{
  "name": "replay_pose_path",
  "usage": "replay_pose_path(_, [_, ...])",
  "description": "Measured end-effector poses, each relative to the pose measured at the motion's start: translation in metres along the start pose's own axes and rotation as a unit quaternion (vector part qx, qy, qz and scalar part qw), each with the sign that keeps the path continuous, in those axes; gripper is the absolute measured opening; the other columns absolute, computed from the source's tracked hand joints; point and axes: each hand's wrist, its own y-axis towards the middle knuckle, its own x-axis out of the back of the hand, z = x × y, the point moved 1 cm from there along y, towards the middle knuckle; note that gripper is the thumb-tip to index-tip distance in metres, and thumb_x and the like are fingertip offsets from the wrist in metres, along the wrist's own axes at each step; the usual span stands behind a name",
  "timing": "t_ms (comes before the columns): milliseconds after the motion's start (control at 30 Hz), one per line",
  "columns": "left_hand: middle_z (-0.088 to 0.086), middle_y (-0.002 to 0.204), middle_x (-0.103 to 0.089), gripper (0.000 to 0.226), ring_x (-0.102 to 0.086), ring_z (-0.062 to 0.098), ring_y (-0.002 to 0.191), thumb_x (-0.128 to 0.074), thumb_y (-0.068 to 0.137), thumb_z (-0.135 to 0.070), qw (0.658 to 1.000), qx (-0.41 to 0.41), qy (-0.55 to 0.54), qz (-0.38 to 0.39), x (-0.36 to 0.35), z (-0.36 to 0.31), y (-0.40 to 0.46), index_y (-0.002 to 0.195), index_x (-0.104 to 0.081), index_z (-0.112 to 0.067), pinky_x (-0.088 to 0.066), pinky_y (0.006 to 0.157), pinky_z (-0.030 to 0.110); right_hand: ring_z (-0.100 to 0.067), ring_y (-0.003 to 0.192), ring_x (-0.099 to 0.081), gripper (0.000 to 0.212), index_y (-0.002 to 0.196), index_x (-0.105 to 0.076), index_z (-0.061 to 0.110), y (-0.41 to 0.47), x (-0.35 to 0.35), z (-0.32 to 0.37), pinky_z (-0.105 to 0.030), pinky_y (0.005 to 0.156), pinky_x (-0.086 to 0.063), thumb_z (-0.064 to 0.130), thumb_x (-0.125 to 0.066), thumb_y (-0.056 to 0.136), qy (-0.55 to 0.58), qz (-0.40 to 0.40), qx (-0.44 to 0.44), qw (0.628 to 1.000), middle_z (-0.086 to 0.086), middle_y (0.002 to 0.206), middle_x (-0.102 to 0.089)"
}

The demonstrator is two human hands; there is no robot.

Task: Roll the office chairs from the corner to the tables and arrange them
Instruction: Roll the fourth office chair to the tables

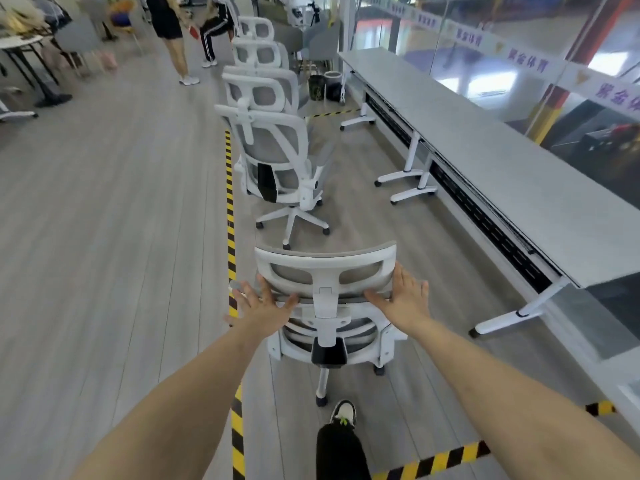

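The person stands behind a white-framed office chair with grey mesh back and headrest (325, 296), both bare arms stretched out toward it. The left hand (263, 306) has its fingers spread straight, the tips touching the lower left edge of the curved headrest. The right hand (405, 292) is likewise open, fingers extended and laid against the right end of the headrest, thumb pointing inward beneath it. Neither hand curls round the frame.

This chair sits at the person's twelve o'clock, just right of a yellow-and-black striped floor tape line (230, 216) that runs away across the grey plank floor (104, 237). A black-trousered leg with a white-and-black sneaker (343, 414) is planted just behind the chair's base.

Farther off at twelve o'clock a row of matching white mesh office chairs (273, 157) stands in file, backs toward us, the nearest apart from the pushed chair. At two o'clock a long run of grey-topped tables on white wheeled legs (485, 161) lines a glass wall (519, 46). Two dark round waste bins (325, 86) stand at the tables' far end. At eleven o'clock two people (173, 36) stand on the open floor, blurred.
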Motion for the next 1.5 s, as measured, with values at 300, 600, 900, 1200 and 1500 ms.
replay_pose_path(300, [0.01,0.171,0.021,0.108,0.021,0.041,0.155,-0.032,0.086,-0.09,1.0,-0.02,-0.003,-0.008,0.082,-0.089,0.144,0.163,0.013,-0.029,0.01,0.115,0.077,-0.018,0.159,-0.002,0.118,0.166,0.004,0.019,0.196,0.026,0.015,-0.053,0.127,0.007,0.093,-0.029,0.08,-0.015,0.027,-0.013,0.999,0.001,0.174,-0.006])
replay_pose_path(600, [0.01,0.167,0.032,0.112,0.031,0.035,0.153,-0.012,0.079,-0.097,1.0,0.013,0.01,-0.003,0.133,-0.144,0.252,0.159,0.028,-0.029,0.008,0.118,0.072,-0.016,0.16,0.001,0.12,0.166,0.006,0.019,0.329,0.041,0.032,-0.052,0.127,0.008,0.095,-0.03,0.08,-0.027,0.044,-0.014,0.999,0.001,0.174,-0.001])
replay_pose_path(900, [0.007,0.167,0.034,0.126,0.036,0.033,0.15,0.001,0.057,-0.103,1.0,0.013,0.002,-0.016,0.154,-0.163,0.323,0.157,0.031,-0.032,0.007,0.117,0.075,-0.02,0.16,0.007,0.12,0.165,0.011,0.017,0.395,0.047,0.045,-0.053,0.127,0.008,0.093,-0.031,0.082,-0.041,0.069,-0.02,0.997,-0.003,0.174,0.004])
replay_pose_path(1200, [0.01,0.169,0.027,0.11,0.028,0.037,0.154,-0.016,0.083,-0.095,0.998,-0.012,0.054,0.01,0.176,-0.166,0.315,0.159,0.027,-0.029,0.003,0.119,0.072,-0.023,0.159,0.017,0.103,0.165,0.009,0.025,0.375,0.047,0.066,-0.048,0.128,0.005,0.083,-0.033,0.091,-0.023,0.043,-0.088,0.995,-0.009,0.173,0.013])
replay_pose_path(1500, [0.015,0.17,-0.014,0.092,-0.017,0.043,0.154,-0.032,0.095,-0.074,0.979,-0.171,0.107,0.025,0.172,-0.117,0.261,0.164,0.005,-0.027,-0.027,0.119,0.063,-0.033,0.151,-0.027,0.069,0.159,-0.034,0.025,0.254,0.051,0.11,-0.047,0.114,-0.038,0.055,-0.049,0.098,-0.041,0.077,-0.084,0.993,-0.015,0.166,-0.023])
